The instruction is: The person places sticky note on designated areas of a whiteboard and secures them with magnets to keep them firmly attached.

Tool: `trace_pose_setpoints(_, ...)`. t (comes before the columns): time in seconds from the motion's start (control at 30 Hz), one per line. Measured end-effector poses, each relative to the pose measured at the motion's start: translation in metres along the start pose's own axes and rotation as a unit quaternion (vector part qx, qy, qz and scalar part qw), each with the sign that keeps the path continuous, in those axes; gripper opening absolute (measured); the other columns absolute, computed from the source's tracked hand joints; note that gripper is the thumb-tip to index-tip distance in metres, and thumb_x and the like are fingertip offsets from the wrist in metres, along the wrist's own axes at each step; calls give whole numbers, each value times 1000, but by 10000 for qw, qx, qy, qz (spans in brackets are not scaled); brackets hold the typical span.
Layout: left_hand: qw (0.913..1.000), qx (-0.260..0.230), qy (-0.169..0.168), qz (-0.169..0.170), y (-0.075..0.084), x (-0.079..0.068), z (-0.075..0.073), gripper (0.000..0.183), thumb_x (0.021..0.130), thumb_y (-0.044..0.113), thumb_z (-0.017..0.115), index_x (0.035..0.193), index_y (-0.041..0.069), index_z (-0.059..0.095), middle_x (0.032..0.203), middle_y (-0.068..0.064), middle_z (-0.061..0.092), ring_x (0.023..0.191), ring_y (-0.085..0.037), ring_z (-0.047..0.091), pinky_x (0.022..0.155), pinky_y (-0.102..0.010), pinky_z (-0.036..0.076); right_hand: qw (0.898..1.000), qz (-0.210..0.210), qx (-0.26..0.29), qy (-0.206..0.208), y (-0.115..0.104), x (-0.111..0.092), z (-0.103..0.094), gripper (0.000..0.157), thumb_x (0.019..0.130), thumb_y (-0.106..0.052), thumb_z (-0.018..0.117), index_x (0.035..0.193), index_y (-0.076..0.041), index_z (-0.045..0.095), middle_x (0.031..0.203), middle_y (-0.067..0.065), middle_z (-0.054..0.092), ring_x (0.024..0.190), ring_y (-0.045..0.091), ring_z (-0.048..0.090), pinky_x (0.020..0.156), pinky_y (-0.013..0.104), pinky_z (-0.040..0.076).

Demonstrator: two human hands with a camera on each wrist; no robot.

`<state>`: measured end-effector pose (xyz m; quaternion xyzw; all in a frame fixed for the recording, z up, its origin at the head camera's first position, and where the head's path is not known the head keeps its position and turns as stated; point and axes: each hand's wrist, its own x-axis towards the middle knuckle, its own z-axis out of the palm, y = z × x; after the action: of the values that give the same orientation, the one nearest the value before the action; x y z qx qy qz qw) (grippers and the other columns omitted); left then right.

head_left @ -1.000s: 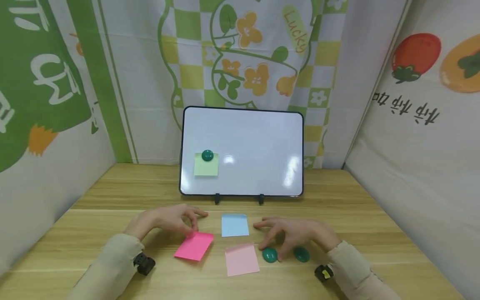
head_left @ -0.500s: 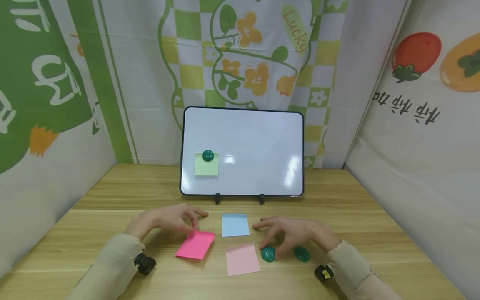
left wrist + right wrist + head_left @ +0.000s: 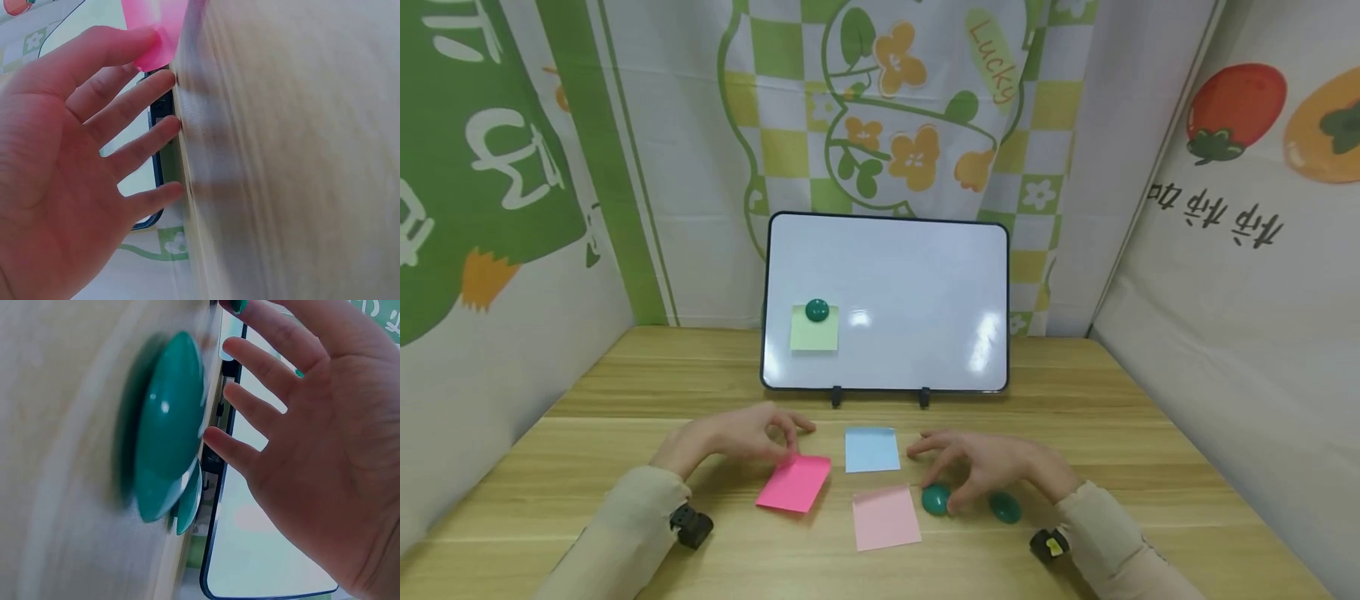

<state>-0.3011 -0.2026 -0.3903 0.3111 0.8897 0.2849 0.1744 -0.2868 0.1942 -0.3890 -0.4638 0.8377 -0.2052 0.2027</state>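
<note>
My left hand (image 3: 747,433) pinches a bright pink sticky note (image 3: 796,483) by its upper edge, thumb against the paper (image 3: 164,37) in the left wrist view. The note is tilted, its near edge off the wood. My right hand (image 3: 988,465) pinches a round green magnet (image 3: 936,500) between thumb and forefinger; only a sliver of this magnet (image 3: 238,305) shows in the right wrist view. Behind that hand lies another green magnet (image 3: 1004,507). The right wrist view shows a large magnet (image 3: 170,419) with a second magnet (image 3: 189,500) beyond it.
A whiteboard (image 3: 910,292) stands at the back on black feet (image 3: 924,397). A green magnet (image 3: 817,310) holds a pale green note (image 3: 814,336) on its lower left. Between the hands lie a blue note (image 3: 872,450) and a pale pink note (image 3: 886,518) on the wooden table (image 3: 587,400).
The left hand has lifted the bright pink note slightly up and away. The right hand's fingers have closed on the magnet, which has shifted slightly left and away.
</note>
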Motion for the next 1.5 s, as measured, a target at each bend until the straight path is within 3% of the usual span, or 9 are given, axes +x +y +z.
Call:
trace_pose_setpoints(0.2, 9993, 194, 255, 169, -1, 2, -1, 10, 90, 20, 66, 83, 25, 69, 139, -8, 60, 135, -38, 49, 107, -67, 38, 9998, -145, -94, 111, 0, 2, -1, 37, 81, -28, 79, 117, -22, 73, 158, 5, 39, 151, 41, 18, 116, 70, 17)
trace_pose_setpoints(0.4, 9964, 438, 455, 557, 1, 4, -2, 14, 95, 20, 63, 82, 20, 64, 139, -15, 60, 131, -41, 52, 106, -62, 42, 9991, -236, -243, 255, 0, 2, -3, 36, 82, -30, 79, 116, -20, 73, 158, 5, 40, 151, 40, 20, 116, 69, 20)
trace_pose_setpoints(0.53, 9931, 722, 694, 603, 4, 5, -4, 15, 97, 19, 61, 82, 20, 64, 137, -16, 61, 128, -39, 55, 102, -56, 47, 9981, -264, -391, 402, 0, 2, -4, 35, 82, -31, 79, 115, -20, 73, 157, 5, 42, 151, 39, 21, 116, 69, 22)
trace_pose_setpoints(0.67, 9842, 1251, 1084, 634, 8, 6, -4, 14, 98, 19, 61, 85, 22, 64, 134, -12, 64, 126, -36, 56, 103, -55, 47, 9958, -238, -646, 606, -2, 3, -6, 35, 82, -29, 80, 115, -20, 73, 156, 4, 43, 151, 37, 22, 117, 66, 23)
trace_pose_setpoints(0.77, 9716, 1754, 1459, 633, 12, 8, -4, 11, 97, 20, 63, 87, 23, 66, 130, -8, 66, 123, -33, 58, 104, -55, 46, 9927, -250, -856, 811, -3, 3, -7, 33, 81, -28, 80, 113, -20, 74, 155, 3, 44, 151, 35, 23, 118, 64, 24)
trace_pose_setpoints(0.9, 9600, 2015, 1870, 527, 18, 12, -3, 6, 94, 23, 67, 90, 21, 70, 123, -5, 69, 117, -29, 62, 101, -50, 50, 9877, -349, -1036, 1114, -2, 3, -10, 32, 81, -28, 80, 112, -22, 74, 154, 3, 45, 151, 34, 23, 116, 66, 26)
trace_pose_setpoints(1.17, 9372, 2419, 2418, 687, 24, 20, -4, 5, 92, 23, 71, 89, 19, 72, 117, -3, 72, 109, -26, 65, 96, -48, 52, 9628, -827, -1709, 1924, 1, 4, -14, 33, 81, -29, 82, 112, -21, 74, 153, 7, 47, 149, 35, 28, 113, 64, 33)
trace_pose_setpoints(1.37, 9297, 2517, 2598, 699, 25, 27, -6, 5, 90, 21, 72, 87, 18, 72, 125, -4, 68, 116, -29, 61, 97, -49, 51, 9483, -1048, -1924, 2296, 2, 6, -18, 35, 81, -29, 82, 113, -18, 73, 154, 4, 46, 148, 34, 30, 114, 60, 35)
trace_pose_setpoints(1.5, 9238, 2535, 2802, 625, 26, 32, -8, 4, 89, 21, 74, 86, 18, 72, 128, -4, 67, 120, -29, 57, 100, -50, 48, 9308, -1258, -2223, 2616, 3, 8, -21, 37, 79, -28, 84, 112, -16, 73, 151, 7, 49, 146, 35, 34, 112, 59, 38)
